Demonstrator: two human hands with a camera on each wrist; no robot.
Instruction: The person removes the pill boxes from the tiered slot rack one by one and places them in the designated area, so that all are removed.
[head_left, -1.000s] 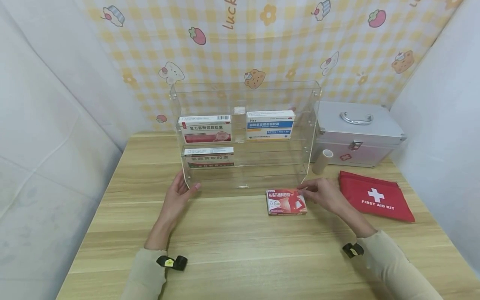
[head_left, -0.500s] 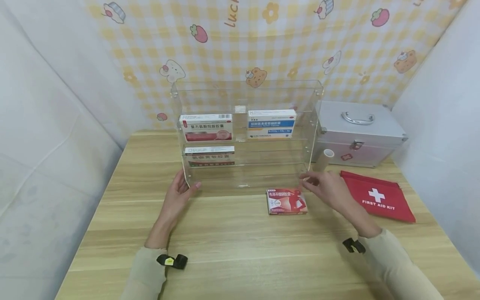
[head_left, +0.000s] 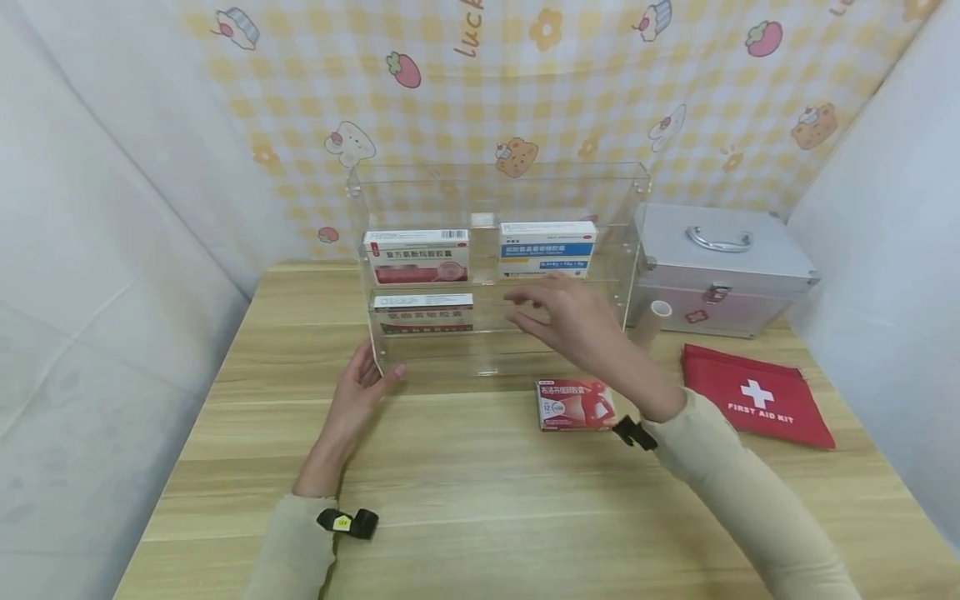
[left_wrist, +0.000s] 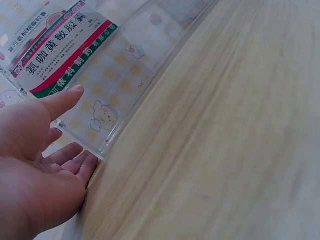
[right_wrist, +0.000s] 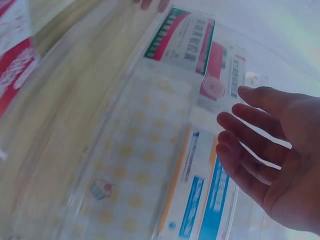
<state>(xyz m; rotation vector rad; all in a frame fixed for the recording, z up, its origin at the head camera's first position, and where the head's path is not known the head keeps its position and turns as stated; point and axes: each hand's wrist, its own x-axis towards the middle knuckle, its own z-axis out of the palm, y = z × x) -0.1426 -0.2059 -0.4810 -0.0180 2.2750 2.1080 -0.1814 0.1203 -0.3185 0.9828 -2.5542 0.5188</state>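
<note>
A transparent acrylic rack (head_left: 486,365) with stepped shelves stands upright on the table. My left hand (head_left: 360,392) is at its lower left corner, thumb in front and fingertips right at the outer side edge. My right hand (head_left: 570,321) hovers before the rack's middle with loosely bent fingers, holding nothing. Just behind it sits a blue and white medicine box (head_left: 543,243) on a shelf. To the left are a red and white medicine box (head_left: 418,257) and, one shelf lower, a green and red medicine box (left_wrist: 65,47). A red medicine box (head_left: 564,406) lies on the table below my right hand.
Right of the rack stands a silver metal case (head_left: 723,267) with a handle. A beige roll (head_left: 652,321) stands before it, partly behind my right arm. Farther right lies a red first aid pouch (head_left: 757,400). A checked yellow curtain (head_left: 450,100) hangs behind the rack.
My right hand has left the red box, passed the rack's lower right corner, and moved up and left to the middle shelves. My left hand stays at the left corner.
</note>
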